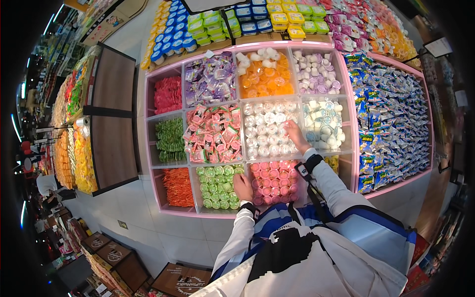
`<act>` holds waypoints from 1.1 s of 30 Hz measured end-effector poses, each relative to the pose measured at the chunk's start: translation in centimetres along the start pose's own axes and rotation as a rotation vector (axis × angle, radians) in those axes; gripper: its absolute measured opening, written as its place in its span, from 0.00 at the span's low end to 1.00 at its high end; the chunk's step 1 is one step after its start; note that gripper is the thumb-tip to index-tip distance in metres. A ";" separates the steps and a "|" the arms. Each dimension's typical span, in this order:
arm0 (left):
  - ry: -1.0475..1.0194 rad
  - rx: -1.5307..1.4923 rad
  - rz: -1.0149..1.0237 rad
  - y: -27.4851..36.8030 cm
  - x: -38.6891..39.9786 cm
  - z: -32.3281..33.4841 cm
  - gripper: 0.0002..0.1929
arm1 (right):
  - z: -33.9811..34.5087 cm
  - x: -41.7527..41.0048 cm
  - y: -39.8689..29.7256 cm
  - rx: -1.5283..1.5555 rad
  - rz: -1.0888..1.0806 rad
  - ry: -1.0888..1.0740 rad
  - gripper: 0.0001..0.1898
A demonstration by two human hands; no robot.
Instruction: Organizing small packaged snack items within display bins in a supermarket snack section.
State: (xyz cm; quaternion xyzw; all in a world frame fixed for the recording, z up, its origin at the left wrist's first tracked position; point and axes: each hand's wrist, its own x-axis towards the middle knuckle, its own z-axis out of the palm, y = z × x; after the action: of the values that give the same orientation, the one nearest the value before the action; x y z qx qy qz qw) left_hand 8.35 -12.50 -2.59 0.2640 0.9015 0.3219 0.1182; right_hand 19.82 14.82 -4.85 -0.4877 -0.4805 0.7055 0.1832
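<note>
A pink-framed display of clear plastic compartments [243, 130] lies before me. My left hand [243, 186] is over the right edge of the compartment of green-lidded jelly cups [219, 189], beside the pink jelly cups [274, 182]. Its fingers are bent; whether they hold a cup cannot be told. My right hand [294, 134] reaches over the white jelly cups [262, 130], fingertips at a cup near that compartment's right side; its grip is unclear. Orange cups [265, 80] lie loosely beyond, and pale blue and white cups [323, 124] lie to the right.
Pink wrapped sweets [213, 133] and purple packets [210, 80] fill compartments at the left. Blue snack bags [393, 122] fill the bin at right. Small lidded tubs [211, 23] are stacked behind the display. Brown boxes [182, 280] stand at lower left.
</note>
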 end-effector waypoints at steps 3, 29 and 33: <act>0.002 -0.002 -0.005 0.0 0.0 0.0 0.16 | 0.4 -0.3 -0.3 0.056 -0.017 0.029 0.10; -0.095 0.025 -0.065 -0.2 0.0 -0.2 0.14 | 1.1 -0.2 1.1 -0.224 -0.133 0.216 0.10; -0.093 0.027 -0.056 -0.3 0.0 -0.1 0.14 | 1.9 -1.1 0.1 -0.249 -0.111 0.251 0.11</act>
State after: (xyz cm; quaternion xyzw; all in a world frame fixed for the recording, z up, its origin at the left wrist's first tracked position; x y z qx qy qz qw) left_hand 8.18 -12.78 -2.72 0.2550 0.9062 0.2938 0.1655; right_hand 18.68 13.01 -4.28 -0.5635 -0.5638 0.5629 0.2185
